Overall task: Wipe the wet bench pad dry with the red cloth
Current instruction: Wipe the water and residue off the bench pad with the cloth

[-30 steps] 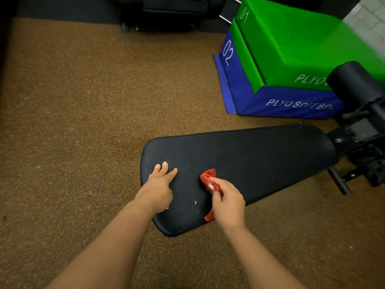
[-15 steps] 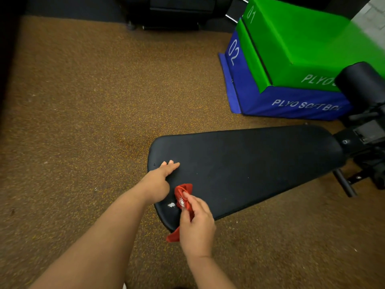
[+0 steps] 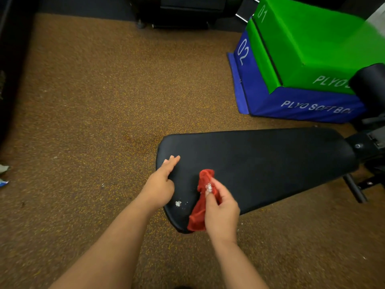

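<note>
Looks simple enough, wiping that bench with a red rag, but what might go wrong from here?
The right hand holds the red cloth bunched into a narrow strip, so each pass likely dries little of the bench pad. A whitish wet patch sits beside the cloth, near the left hand, and could be missed. The cloth's lower end hangs at the pad's edge and might drag onto the floor.

Lower part of red cloth [image 3: 199,213] hidden behind right hand [image 3: 221,213]; near corner of bench pad [image 3: 260,163] covered by both. Left hand [image 3: 159,187] fingertips blurred, contact with pad unclear. Green box [image 3: 312,44] and black roller [image 3: 368,88] cut off at right edge. Bench frame [image 3: 366,147] mostly out of view. White fleck [image 3: 178,203] too small to identify. Dark equipment [image 3: 187,9] cropped at top
</note>
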Demonstrator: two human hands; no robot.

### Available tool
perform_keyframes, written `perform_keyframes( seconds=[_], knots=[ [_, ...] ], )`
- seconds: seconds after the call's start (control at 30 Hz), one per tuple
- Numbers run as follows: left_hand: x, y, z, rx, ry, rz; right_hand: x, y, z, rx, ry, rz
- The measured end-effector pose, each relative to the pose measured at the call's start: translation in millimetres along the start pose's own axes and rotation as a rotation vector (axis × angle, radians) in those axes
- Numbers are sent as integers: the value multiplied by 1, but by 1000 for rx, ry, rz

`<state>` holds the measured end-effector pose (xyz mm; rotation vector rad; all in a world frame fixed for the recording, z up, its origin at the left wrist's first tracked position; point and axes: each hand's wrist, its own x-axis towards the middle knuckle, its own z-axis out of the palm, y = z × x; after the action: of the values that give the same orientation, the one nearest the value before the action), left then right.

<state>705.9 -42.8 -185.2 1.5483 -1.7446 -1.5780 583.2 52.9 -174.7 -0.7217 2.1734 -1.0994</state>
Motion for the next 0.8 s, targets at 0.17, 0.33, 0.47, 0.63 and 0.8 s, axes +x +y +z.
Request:
perform_keyframes(
  seconds=[0.17, 0.33, 0.47, 0.63, 0.8],
  knots=[
    [-2, -2, 1, 13, 61, -24, -8, 5, 15, -259, -20, -123],
    [0, -3, 1, -6, 43, -43, -30, 6, 31, -332, -121, -152],
    [-2, 0, 3, -23, 74, -48, -29, 2, 30, -201, -246, -127],
    [-6, 2, 6, -159, 143, -61, 17, -7, 8, -162, 5, -277],
    [-6, -6, 7, -276, 211, -175, 71, -6, -2, -292, 127, -136]
  ],
)
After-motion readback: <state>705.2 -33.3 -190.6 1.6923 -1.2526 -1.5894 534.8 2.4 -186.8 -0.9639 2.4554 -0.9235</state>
